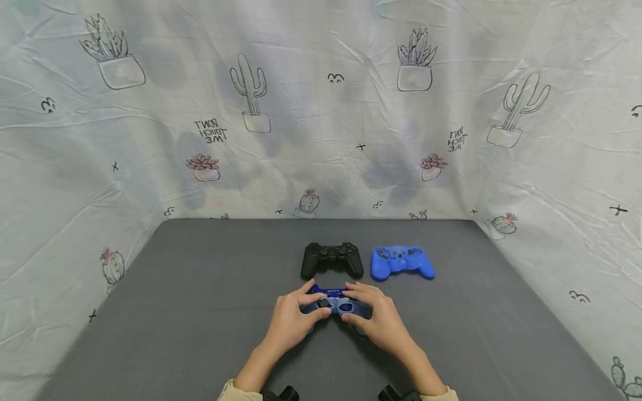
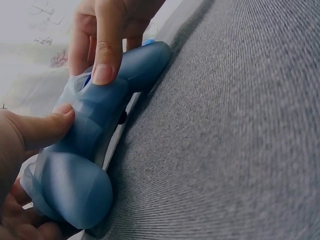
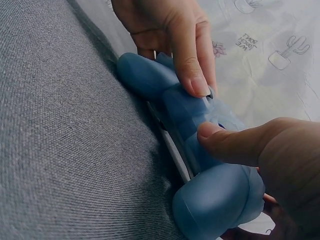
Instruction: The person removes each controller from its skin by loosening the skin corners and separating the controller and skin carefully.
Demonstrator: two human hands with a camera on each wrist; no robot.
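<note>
The blue-sleeved controller (image 1: 335, 303) sits low over the grey tabletop (image 1: 175, 312), near its front edge, gripped at both ends: your left hand (image 1: 293, 320) curls round its left grip, your right hand (image 1: 378, 320) round the right, thumbs pressing its face. Beyond it lie a black controller (image 1: 332, 259) and a blue silicone cover (image 1: 402, 262), just beside each other.

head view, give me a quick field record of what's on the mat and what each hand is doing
surface: grey mat
backdrop: cactus-print cloth
held item: blue-covered controller, low over the mat
left hand: grips the controller's left side, thumb on its face
right hand: grips its right side, thumb on its face
behind the hands: black controller, bare
beside it, on the right: empty blue silicone cover, apart from it
</note>
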